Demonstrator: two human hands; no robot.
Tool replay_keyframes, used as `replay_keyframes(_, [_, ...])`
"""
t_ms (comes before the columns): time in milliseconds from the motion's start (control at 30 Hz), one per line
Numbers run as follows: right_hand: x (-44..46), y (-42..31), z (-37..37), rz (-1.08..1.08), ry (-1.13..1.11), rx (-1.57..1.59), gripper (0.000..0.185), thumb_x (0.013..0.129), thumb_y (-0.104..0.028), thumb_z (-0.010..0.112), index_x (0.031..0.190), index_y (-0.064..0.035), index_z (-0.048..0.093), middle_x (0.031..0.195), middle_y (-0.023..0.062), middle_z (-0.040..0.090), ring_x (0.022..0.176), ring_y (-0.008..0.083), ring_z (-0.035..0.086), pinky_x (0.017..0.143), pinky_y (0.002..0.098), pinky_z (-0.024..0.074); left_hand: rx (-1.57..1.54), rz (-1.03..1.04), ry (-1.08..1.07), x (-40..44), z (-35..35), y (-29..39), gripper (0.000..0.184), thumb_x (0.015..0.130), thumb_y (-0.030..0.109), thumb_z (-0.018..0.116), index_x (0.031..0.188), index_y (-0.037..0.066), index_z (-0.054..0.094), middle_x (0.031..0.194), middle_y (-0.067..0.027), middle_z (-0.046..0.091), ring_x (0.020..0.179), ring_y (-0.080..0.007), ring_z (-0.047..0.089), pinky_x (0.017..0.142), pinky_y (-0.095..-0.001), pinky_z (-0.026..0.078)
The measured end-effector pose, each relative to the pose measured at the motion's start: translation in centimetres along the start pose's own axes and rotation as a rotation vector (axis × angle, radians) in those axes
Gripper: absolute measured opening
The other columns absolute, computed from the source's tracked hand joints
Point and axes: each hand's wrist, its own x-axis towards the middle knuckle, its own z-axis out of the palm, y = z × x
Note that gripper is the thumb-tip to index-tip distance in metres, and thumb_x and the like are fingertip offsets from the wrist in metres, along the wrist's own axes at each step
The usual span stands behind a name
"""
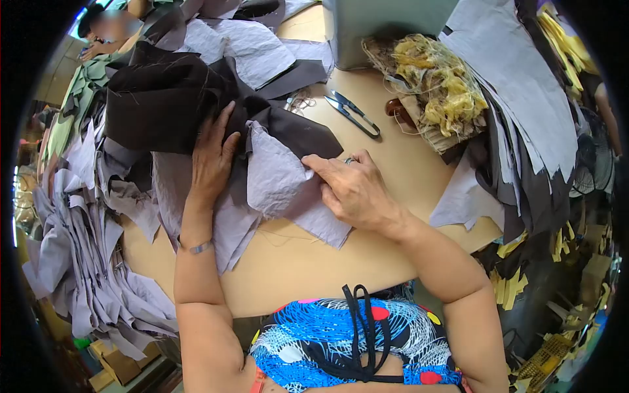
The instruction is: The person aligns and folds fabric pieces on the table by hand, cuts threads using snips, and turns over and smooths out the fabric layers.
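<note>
The person's left hand [213, 154] is lying with fingers extended on a bunched dark-brown cloth [154, 98] toward the left edge of the smooth tan table [295, 265]. The right hand [357, 190] is touching a wrinkled pale-lilac cloth piece [275, 173]. Slim black metal snips [349, 102] are lying beyond, and a tangled yellow thread heap [439, 82] is sitting nearer the right edge.

The grey box [377, 33] (up top) is cut off.

A blue, white and black scribble-patterned cloth garment [298, 331] with red spots has thin black cords [354, 327] in front; a silvery bracelet [200, 248] circles the left wrist [200, 229], a metallic ring [350, 160] the right hand [357, 191].
</note>
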Motion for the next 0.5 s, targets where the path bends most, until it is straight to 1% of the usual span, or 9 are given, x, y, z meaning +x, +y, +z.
replay_keyframes(67, [-0.2,0.3,0.5,-0.019,0.050,0.024,0.049,0.076,-0.004,0.057,0.125,-0.0103,0.050,0.103,0.0094,0.067,0.085,0.0198,0.063,0.081,0.0379,0.0369,-0.002,0.002,0.001,-0.2,-0.1,0.0,0.047,0.095,0.032,0.048,0.138,0.015,0.043,0.136,-0.0239,0.042,0.127,-0.0396,0.040,0.106,-0.0427,0.030])
replay_keyframes(167, [-0.3,0.2,0.4,0.005,0.076,0.122,0.048,0.076,-0.004,0.057,0.123,-0.0100,0.052,0.106,0.0110,0.065,0.087,0.0221,0.062,0.084,0.0377,0.0380,-0.029,-0.016,-0.001,-0.2,-0.2,0.1,0.048,0.095,0.032,0.048,0.138,0.014,0.042,0.136,-0.0243,0.043,0.127,-0.0399,0.039,0.106,-0.0427,0.030])
replay_keyframes(267, [-0.1,0.1,-1.1,0.105,0.061,0.298,0.044,0.076,-0.002,0.057,0.119,-0.0091,0.054,0.109,0.0102,0.063,0.094,0.0205,0.060,0.087,0.0343,0.0406,-0.045,-0.061,0.021,-0.2,0.1,0.0,0.049,0.095,0.032,0.049,0.139,0.012,0.042,0.136,-0.0245,0.043,0.127,-0.0402,0.039,0.106,-0.0422,0.030])
replay_keyframes(333, [0.0,0.9,-1.4,0.099,0.176,0.391,0.043,0.074,-0.002,0.057,0.116,-0.0078,0.053,0.102,0.0121,0.063,0.088,0.0283,0.061,0.081,0.0378,0.0437,-0.068,-0.087,0.053,-0.2,0.1,0.3,0.049,0.094,0.031,0.050,0.139,0.011,0.042,0.137,-0.0245,0.042,0.127,-0.0400,0.039,0.105,-0.0415,0.031])
replay_keyframes(367, [0.0,1.3,-1.5,0.091,0.234,0.439,0.042,0.072,-0.003,0.057,0.114,-0.0071,0.053,0.098,0.0130,0.063,0.085,0.0322,0.061,0.078,0.0396,0.0452,-0.054,-0.061,0.091,0.1,0.1,0.3,0.050,0.093,0.029,0.053,0.138,0.011,0.043,0.136,-0.0240,0.044,0.126,-0.0396,0.040,0.105,-0.0410,0.032])
replay_keyframes(400, [-0.3,1.7,-1.6,0.114,0.302,0.407,0.040,0.072,-0.001,0.057,0.111,-0.0057,0.054,0.093,0.0133,0.063,0.080,0.0298,0.061,0.072,0.0369,0.0471,-0.037,-0.033,0.128,0.4,0.0,0.4,0.050,0.091,0.027,0.055,0.138,0.011,0.044,0.135,-0.0235,0.045,0.125,-0.0391,0.042,0.104,-0.0406,0.033])
replay_keyframes(433, [-0.7,1.9,-1.7,0.187,0.295,0.423,0.039,0.072,-0.001,0.057,0.111,-0.0060,0.055,0.090,0.0130,0.062,0.078,0.0276,0.061,0.071,0.0358,0.0468,-0.020,-0.005,0.162,0.4,-0.2,0.7,0.050,0.090,0.024,0.058,0.137,0.012,0.045,0.134,-0.0229,0.046,0.124,-0.0387,0.043,0.103,-0.0402,0.034])
replay_keyframes(500, [-1.2,2.5,-2.3,0.327,0.284,0.447,0.038,0.072,-0.001,0.056,0.110,-0.0067,0.055,0.085,0.0125,0.061,0.073,0.0234,0.059,0.068,0.0335,0.0462,0.083,0.160,0.355,0.6,-1.2,2.2,0.045,0.087,0.018,0.062,0.130,0.010,0.050,0.128,-0.0208,0.050,0.120,-0.0370,0.047,0.100,-0.0396,0.037])
